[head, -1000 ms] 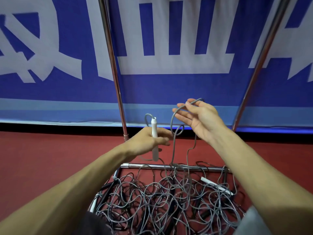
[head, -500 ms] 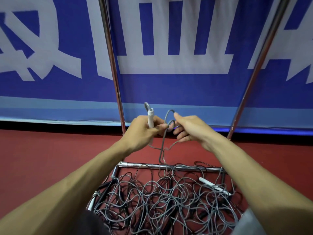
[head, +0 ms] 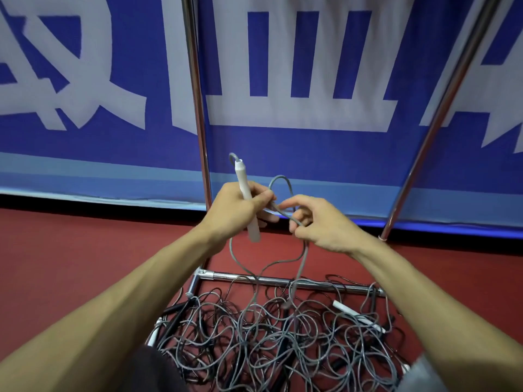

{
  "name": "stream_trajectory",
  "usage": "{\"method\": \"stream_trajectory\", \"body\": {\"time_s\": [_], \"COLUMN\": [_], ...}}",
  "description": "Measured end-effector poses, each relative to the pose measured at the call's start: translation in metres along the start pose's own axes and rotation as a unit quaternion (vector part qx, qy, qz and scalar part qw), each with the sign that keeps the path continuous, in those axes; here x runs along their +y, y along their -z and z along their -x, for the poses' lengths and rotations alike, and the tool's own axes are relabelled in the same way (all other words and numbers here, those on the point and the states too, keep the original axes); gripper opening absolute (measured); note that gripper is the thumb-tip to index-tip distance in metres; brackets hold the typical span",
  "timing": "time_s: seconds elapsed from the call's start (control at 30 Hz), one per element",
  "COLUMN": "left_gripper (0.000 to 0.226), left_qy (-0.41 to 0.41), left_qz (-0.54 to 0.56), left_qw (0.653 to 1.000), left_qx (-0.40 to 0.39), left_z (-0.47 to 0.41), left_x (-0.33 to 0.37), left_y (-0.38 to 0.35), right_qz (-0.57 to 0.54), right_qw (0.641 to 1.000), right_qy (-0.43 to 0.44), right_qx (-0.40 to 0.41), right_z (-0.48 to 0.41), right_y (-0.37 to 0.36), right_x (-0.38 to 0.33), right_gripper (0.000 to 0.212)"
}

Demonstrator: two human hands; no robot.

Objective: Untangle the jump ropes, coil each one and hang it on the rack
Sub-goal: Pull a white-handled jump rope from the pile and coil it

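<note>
- Left hand (head: 235,213) is clenched round a white handle (head: 241,176), which stands nearly upright with both ends sticking out of the fist.
- Right hand (head: 322,224) sits just beside it, thumb and fingers pinching the grey cord (head: 278,181), which arches in a small loop above the gap between the two hands.
- From both hands the cord drops in slack strands across the bottom crossbar (head: 283,280) into the tangled pile (head: 268,343) of ropes inside the rack's base.
- A second white handle (head: 358,315) lies on the right part of the pile.
- Both hands are raised well above the pile, between the left upright (head: 198,108) and the right upright (head: 444,117); the left hand is close to the left one, with wider room toward the right.
- Behind hangs a blue-and-white banner (head: 311,148); bare red floor (head: 85,250) spreads to the left of the base.
</note>
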State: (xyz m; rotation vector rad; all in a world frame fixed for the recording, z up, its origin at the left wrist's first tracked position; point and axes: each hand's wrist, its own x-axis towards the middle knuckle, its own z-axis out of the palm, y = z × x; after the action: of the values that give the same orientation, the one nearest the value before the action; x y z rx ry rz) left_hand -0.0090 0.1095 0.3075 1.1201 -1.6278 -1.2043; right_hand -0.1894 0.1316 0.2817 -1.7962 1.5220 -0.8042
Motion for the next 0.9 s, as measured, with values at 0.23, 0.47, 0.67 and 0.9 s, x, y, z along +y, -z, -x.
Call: {"method": "stream_trajectory", "body": {"time_s": [0.23, 0.47, 0.67, 0.9], "left_gripper": [0.011, 0.015, 0.016, 0.016], "left_qy": [0.041, 0.083, 0.091, 0.074], "left_qz": [0.279, 0.427, 0.275, 0.053], "left_qw": [0.953, 0.877, 0.932, 0.994], "left_qx": [0.108, 0.207, 0.219, 0.066], "left_z": [0.0, 0.001, 0.01, 0.007], "left_x": [0.029, 0.026, 0.003, -0.009], "left_y": [0.015, 0.051, 0.055, 0.014], "right_qz": [0.259, 0.023, -0.279, -0.48], "right_qw": [0.963, 0.994, 0.953, 0.867], "right_qy": [-0.016, -0.097, -0.11, -0.067], "right_qx": [-0.08, -0.044, 0.033, 0.117], "right_z": [0.001, -0.001, 0.001, 0.006], "right_y": [-0.006, -0.013, -0.009, 0.014], "right_x": [0.027, 0.017, -0.013, -0.041], "right_gripper": [0.004, 0.015, 0.014, 0.021]}}
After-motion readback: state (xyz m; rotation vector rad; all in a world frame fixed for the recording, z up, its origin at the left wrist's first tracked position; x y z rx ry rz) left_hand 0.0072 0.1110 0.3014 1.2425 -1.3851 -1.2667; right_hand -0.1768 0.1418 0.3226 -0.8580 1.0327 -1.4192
